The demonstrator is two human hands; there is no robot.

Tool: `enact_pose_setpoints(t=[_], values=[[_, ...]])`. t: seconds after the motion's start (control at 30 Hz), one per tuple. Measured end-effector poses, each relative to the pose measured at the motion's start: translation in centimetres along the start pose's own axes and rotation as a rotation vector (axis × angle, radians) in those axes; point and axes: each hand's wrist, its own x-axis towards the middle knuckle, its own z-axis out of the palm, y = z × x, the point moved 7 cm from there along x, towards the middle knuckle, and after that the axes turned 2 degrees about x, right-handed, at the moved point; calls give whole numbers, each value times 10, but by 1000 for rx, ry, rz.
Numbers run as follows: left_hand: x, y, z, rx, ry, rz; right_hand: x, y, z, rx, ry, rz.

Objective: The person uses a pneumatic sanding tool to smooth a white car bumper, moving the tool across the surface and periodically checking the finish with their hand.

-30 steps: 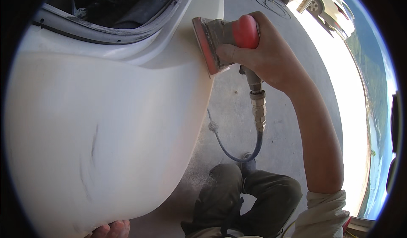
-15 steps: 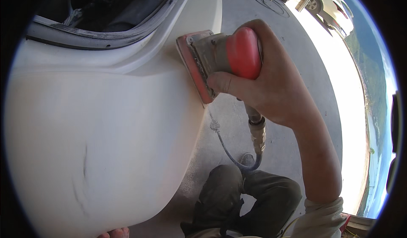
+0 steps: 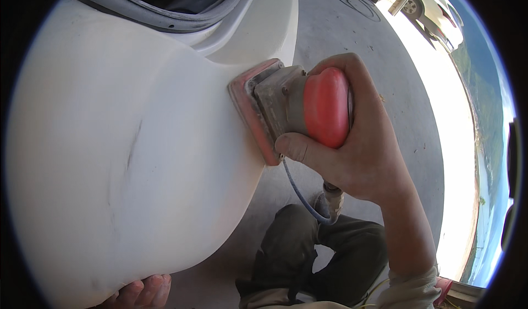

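My right hand [image 3: 357, 144] is wrapped around the red and grey body of an air sander [image 3: 327, 106]. The sander's flat rectangular pad lies against the right-hand side of a large white car body panel [image 3: 165, 160]. From beneath the grip a metal coupling and a dark hose [image 3: 301, 199] hang in a curve. At the lower left, my left hand [image 3: 146, 292] shows only a few dusty fingers, curled up at the panel's bottom edge; its palm and thumb are hidden. Dark streaks mark the panel's left part.
A window opening with a dark seal [image 3: 181, 20] lies beyond the panel at the upper left. My bent legs [image 3: 324, 254] are below, over the grey concrete floor [image 3: 352, 45]. Coiled hose [image 3: 357, 4] lies far off, and a white car [image 3: 434, 15] stands outside.
The sander and my right hand have come nearer, down along the panel's right side. The view of the panel has shifted and turned. More of my left fingers shows.
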Motion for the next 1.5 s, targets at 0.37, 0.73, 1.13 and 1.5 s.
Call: enact_pose_setpoints(t=[0.37, 0.73, 1.13, 1.5], values=[[-7, -4, -8, 13, 48, -15, -117, -66, 58, -134, -7, -291], [-5, 5, -9, -19, 3, 0, -49, -33, 14, -115, 1, -65], [-4, 5, -11, -13, 54, -24, -53, -12, 10, -107, 13, -136], [1, 6, -8, -6, -22, -12, -89, -46, 34, -120, -29, -241]])
